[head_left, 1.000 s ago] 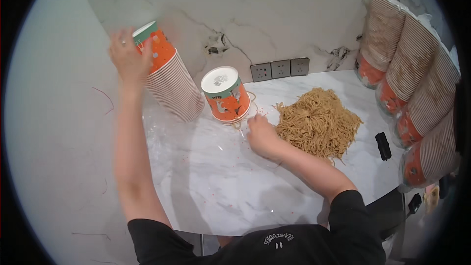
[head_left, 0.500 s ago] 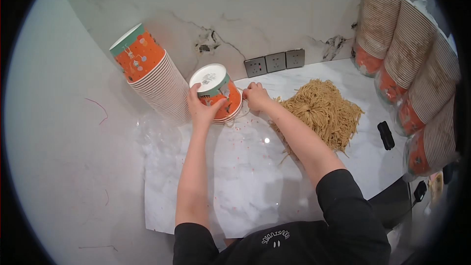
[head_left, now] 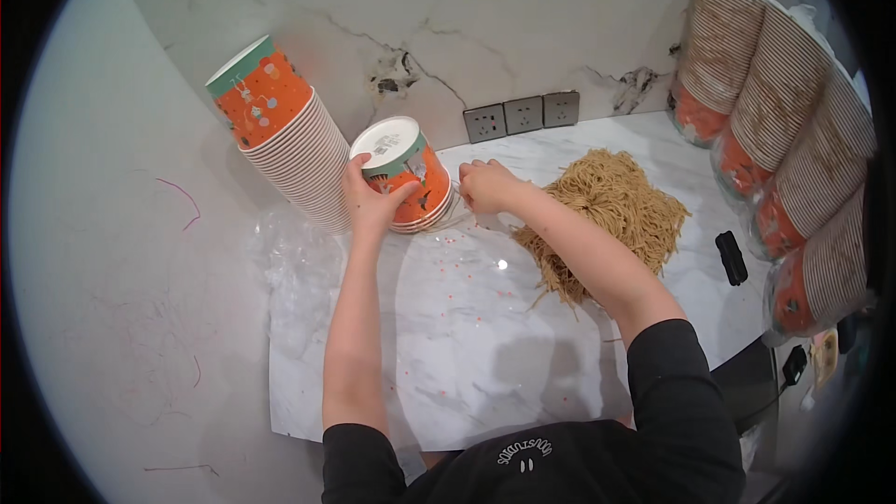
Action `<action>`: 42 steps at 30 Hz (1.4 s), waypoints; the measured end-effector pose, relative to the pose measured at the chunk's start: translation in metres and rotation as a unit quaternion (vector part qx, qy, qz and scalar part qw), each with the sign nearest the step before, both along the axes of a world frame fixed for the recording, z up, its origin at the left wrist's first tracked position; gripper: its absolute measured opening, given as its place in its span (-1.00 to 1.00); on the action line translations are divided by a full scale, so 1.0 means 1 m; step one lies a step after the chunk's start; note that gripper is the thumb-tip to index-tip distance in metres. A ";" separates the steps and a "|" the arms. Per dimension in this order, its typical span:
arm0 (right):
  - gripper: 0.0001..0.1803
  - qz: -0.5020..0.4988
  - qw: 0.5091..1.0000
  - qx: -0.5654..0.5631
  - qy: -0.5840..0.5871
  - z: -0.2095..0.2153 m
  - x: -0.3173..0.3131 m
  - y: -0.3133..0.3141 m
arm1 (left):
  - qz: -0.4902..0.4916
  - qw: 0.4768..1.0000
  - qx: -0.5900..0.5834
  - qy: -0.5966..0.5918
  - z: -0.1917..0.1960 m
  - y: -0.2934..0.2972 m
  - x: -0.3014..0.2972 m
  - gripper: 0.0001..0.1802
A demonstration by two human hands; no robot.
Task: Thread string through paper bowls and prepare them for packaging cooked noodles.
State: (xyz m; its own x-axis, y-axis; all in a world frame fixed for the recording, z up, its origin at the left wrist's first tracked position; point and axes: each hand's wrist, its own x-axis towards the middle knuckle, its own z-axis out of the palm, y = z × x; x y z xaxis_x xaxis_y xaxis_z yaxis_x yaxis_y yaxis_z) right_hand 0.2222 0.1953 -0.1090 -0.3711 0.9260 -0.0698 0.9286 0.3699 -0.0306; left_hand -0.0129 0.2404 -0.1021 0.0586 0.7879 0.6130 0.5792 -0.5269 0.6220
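Note:
A short stack of orange and green paper cups (head_left: 425, 189) stands upside down on the table, white base upward. My left hand (head_left: 373, 198) grips it from the left, fingers at the base's edge and thumb across the printed side. Just right of the cups' rims, my right hand (head_left: 489, 187) is closed in a pinch on a thin tan cord (head_left: 455, 217), which runs toward the rims at the bottom. Its far end is hidden behind the cups. Beneath my right forearm lies a large heap of tan cords (head_left: 621, 215).
A tall leaning stack of the same cups (head_left: 303, 154) rises at the left, near crumpled clear plastic (head_left: 299, 257). Several wrapped cup stacks (head_left: 779, 84) line the right side. A black object (head_left: 732, 258) lies near them. Wall sockets (head_left: 523, 116) sit behind; small red bits dot the tabletop.
My right forearm has swung slightly outward, with the hand still pinched near the rims. The cups and my left hand appear a little further left, along with a small shift of the whole view.

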 end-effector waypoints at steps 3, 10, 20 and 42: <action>-0.70 0.023 0.993 0.022 0.113 -0.009 -0.002 -0.002 | 0.008 1.000 0.013 0.010 0.000 -0.001 0.004 0.01; -0.49 0.006 0.969 0.007 0.246 -0.029 -0.016 -0.019 | 0.008 1.000 -0.019 0.002 0.002 0.002 0.000 0.03; -0.71 -0.048 0.987 0.076 0.135 -0.037 -0.017 -0.011 | 0.022 0.999 -0.021 0.039 0.010 -0.018 0.000 0.02; -0.81 -0.063 0.981 0.116 0.140 -0.042 -0.017 -0.011 | 0.049 0.998 -0.045 0.023 0.008 -0.053 0.001 0.10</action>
State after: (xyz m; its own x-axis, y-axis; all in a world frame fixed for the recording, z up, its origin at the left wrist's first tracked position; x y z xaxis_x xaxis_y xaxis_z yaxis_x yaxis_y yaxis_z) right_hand 0.2052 0.1840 -0.1508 -0.2278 0.9443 0.2374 0.9346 0.2804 -0.2188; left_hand -0.0120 0.1872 -0.0938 0.0050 0.8434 0.5373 0.6535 -0.4094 0.6366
